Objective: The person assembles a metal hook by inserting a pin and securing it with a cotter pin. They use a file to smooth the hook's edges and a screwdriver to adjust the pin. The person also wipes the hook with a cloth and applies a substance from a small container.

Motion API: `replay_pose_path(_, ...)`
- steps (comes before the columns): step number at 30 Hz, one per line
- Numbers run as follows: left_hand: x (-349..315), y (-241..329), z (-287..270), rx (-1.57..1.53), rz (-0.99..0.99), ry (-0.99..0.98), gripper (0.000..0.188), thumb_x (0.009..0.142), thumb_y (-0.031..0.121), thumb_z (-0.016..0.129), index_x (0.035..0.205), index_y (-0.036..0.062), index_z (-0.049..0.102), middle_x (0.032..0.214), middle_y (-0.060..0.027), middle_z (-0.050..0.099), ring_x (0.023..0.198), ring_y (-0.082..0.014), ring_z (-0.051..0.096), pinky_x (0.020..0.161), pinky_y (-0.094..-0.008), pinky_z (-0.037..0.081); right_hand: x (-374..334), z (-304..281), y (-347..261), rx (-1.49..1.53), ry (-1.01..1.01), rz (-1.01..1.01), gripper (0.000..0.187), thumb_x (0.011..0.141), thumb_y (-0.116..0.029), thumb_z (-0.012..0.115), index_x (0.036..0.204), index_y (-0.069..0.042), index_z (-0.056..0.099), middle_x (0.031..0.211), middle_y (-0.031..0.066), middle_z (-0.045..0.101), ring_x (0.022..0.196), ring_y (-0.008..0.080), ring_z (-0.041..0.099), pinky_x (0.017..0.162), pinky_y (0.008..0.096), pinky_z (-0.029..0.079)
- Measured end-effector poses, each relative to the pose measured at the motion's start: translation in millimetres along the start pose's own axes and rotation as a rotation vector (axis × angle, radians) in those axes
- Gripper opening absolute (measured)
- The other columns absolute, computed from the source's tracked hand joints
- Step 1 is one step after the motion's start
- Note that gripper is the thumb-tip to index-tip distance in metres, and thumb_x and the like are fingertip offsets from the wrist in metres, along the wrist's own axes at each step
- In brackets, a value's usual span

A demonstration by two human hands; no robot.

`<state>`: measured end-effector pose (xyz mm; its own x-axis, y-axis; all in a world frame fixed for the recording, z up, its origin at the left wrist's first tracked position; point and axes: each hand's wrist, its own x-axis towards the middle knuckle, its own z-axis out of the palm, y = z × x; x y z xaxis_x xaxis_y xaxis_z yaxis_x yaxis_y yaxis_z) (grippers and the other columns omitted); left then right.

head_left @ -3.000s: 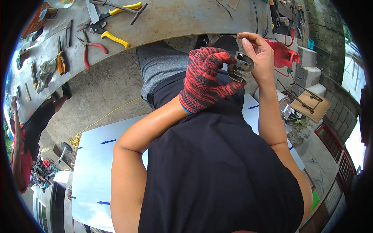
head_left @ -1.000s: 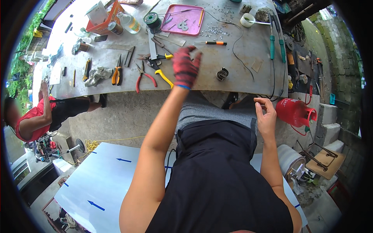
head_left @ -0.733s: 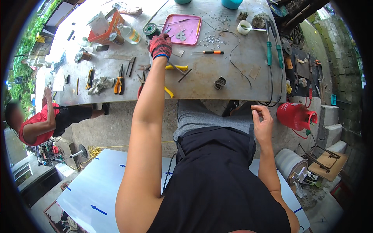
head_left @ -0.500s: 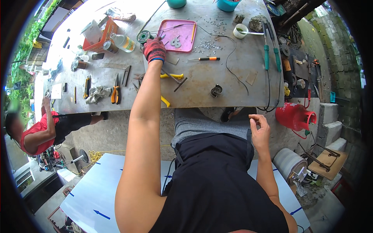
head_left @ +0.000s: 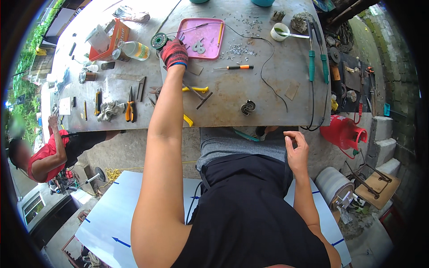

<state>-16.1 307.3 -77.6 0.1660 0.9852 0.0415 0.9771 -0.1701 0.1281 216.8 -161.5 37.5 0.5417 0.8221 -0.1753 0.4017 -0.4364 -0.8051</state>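
Observation:
My left hand (head_left: 174, 53), in a red and black knit glove, reaches across the metal table. Its fingers are curled at the left edge of a pink tray (head_left: 182, 24); what they grip is too small and hidden to make out. Against the glove's far-left side stands a green spool of thin wire (head_left: 159, 40). The tray holds grey washers (head_left: 199, 47) and a yellow pencil (head_left: 220, 34). My bare right hand (head_left: 296, 149) hangs in front of the table's near edge, fingers loosely bent, thumb apart, nothing in it.
A screwdriver (head_left: 233, 67), pliers (head_left: 130, 107) and a bent metal piece (head_left: 248, 107) lie on the table. Green-handled tongs (head_left: 311, 66) with cables rest at the right. A plastic bottle (head_left: 134, 50) stands by an orange basket (head_left: 117, 44). A red gas cylinder (head_left: 342, 133) and another person (head_left: 49, 154) flank the table.
The view has shifted slightly. My left hand has turned a little at the tray's edge, so its fingertips show less. My right hand keeps nearly the same pose.

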Motion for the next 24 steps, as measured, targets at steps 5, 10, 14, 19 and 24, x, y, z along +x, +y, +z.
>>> replay_pose_path(5, 15, 3, 0, 0.179, -0.007, -0.148, 0.029, 0.098, 0.031, 0.063, 0.114, 0.0104, 0.075, 0.114, -0.0196, 0.073, 0.106, -0.0380, 0.070, 0.093, -0.0485, 0.055, -1, -1, 1, 0.020, 0.006, -0.007, 0.014, 0.095, -0.005, 0.065, 0.106, 0.000, 0.071, 0.101, 0.0105, 0.070, 0.093, 0.0226, 0.063, 0.081, 0.0326, 0.052)
replay_pose_path(10, 0, -2, -13, -0.060, 0.033, 0.015, 0.023, 0.097, 0.026, 0.064, 0.108, 0.0075, 0.074, 0.114, -0.0218, 0.072, 0.107, -0.0406, 0.069, 0.093, -0.0497, 0.054, -4, -4, -5, 0.023, 0.009, -0.010, 0.014, 0.095, -0.004, 0.065, 0.106, 0.000, 0.072, 0.102, 0.0105, 0.070, 0.093, 0.0224, 0.064, 0.081, 0.0321, 0.052)
replay_pose_path(14, -53, 19, -57, -0.801, 0.041, 0.084, 0.023, 0.099, 0.015, 0.063, 0.119, 0.0046, 0.067, 0.102, -0.0133, 0.072, 0.095, -0.0260, 0.069, 0.085, -0.0378, 0.054, -3, -2, -13, 0.063, 0.044, -0.058, 0.014, 0.094, -0.002, 0.065, 0.106, 0.000, 0.071, 0.101, 0.0104, 0.070, 0.091, 0.0217, 0.063, 0.081, 0.0315, 0.052)
replay_pose_path(19, -176, 60, -136, -1.548, -0.028, -0.410, 0.036, 0.102, 0.010, 0.062, 0.137, 0.0020, 0.058, 0.104, -0.0082, 0.068, 0.086, -0.0116, 0.063, 0.075, -0.0268, 0.052, 11, 10, -53, 0.116, 0.032, -0.186, 0.015, 0.092, -0.001, 0.067, 0.107, -0.002, 0.071, 0.100, 0.0090, 0.070, 0.090, 0.0212, 0.064, 0.080, 0.0327, 0.052)
replay_pose_path(24, -271, 94, -136, -1.880, -0.093, -0.474, 0.037, 0.102, 0.011, 0.065, 0.136, 0.0031, 0.055, 0.108, -0.0114, 0.070, 0.085, -0.0130, 0.062, 0.075, -0.0296, 0.053, 15, 21, -93, 0.174, 0.006, -0.362, 0.015, 0.092, -0.005, 0.070, 0.106, -0.003, 0.071, 0.100, 0.0084, 0.070, 0.089, 0.0221, 0.064, 0.079, 0.0339, 0.052)
